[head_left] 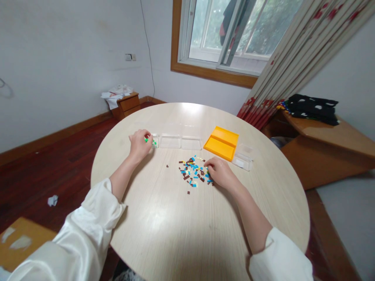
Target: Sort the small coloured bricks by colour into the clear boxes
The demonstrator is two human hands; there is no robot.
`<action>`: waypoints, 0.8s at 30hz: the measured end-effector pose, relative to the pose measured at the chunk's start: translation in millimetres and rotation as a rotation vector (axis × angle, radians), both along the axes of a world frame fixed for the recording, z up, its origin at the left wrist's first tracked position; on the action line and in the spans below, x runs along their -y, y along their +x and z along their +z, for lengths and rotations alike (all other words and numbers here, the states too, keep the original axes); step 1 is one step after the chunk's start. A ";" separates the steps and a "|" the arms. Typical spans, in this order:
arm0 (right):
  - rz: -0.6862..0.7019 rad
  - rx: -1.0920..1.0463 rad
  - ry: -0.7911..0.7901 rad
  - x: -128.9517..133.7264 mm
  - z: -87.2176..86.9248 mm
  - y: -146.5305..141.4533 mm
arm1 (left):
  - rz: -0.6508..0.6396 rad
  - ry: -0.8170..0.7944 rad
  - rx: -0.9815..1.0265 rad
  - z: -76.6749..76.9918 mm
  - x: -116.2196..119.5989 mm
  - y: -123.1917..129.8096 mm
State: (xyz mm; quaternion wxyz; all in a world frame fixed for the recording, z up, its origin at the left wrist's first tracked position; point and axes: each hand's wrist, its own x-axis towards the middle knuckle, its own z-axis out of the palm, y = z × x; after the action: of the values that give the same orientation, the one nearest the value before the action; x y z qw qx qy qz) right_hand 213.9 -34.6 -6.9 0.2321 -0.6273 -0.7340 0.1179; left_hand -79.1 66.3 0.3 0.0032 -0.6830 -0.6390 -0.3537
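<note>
On the round table (164,234) lies a loose pile of small brown, blue, yellow and cream bricks (191,171). My left hand (141,144) is over the leftmost clear box (157,141), its fingers pinched at a small green piece (146,139); other green pieces (154,143) lie in that box. At the right edge of the pile my right hand (219,170) has its fingertips together, with a bit of green showing beside them. Two more clear boxes, a middle one (170,141) and a right one (191,143), stand beside the first and look bare inside.
An open yellow case (222,143) lies behind my right hand, with an open clear box (241,160) to its right. Single brown bricks sit left of the pile (167,166) and in front of it (188,192). A wooden cabinet (331,148) is at the right.
</note>
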 end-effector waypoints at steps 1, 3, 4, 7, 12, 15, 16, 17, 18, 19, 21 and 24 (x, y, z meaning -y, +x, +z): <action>0.000 -0.003 0.000 0.1 0.5 -0.8 | -0.052 0.025 0.001 0.4 3.1 5.3; 0.005 -0.020 0.030 -0.2 0.5 -3.5 | -0.178 0.054 0.003 0.1 10.0 16.4; 0.010 -0.035 0.058 -0.5 -0.1 -5.7 | -0.272 0.057 0.003 -0.6 13.6 21.8; 0.055 -0.073 0.149 -1.9 -4.1 -15.6 | -0.585 -0.008 0.008 -4.0 24.5 37.5; 0.158 -0.005 0.198 -2.5 -12.4 -30.7 | -0.848 -0.128 -0.043 -10.9 38.1 55.9; 0.198 0.040 0.167 -1.7 -14.5 -33.3 | -0.872 -0.147 -0.097 -14.3 39.4 59.3; 0.206 0.049 0.156 -1.5 -14.7 -33.4 | -0.871 -0.150 -0.113 -15.2 38.9 59.4; 0.210 0.057 0.147 -1.3 -14.7 -33.3 | -0.868 -0.152 -0.125 -16.0 38.3 59.3; 0.208 0.061 0.141 -1.2 -14.5 -33.2 | -0.863 -0.156 -0.134 -16.6 37.6 59.1; 0.205 0.065 0.137 -1.1 -14.2 -33.0 | -0.860 -0.160 -0.140 -17.1 36.9 58.8; 0.194 0.069 0.135 -0.9 -13.2 -33.1 | -0.850 -0.166 -0.139 -17.8 35.8 58.2; 0.178 0.064 0.151 -0.2 -10.7 -33.8 | -0.825 -0.132 -0.071 -19.2 33.7 57.4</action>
State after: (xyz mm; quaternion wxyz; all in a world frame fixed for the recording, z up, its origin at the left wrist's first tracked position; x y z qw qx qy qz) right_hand 180.1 -34.4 -17.6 0.2439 -0.5439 -0.8005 0.0623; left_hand -21.7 32.6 -18.9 -0.1603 -0.8922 -0.3327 -0.2599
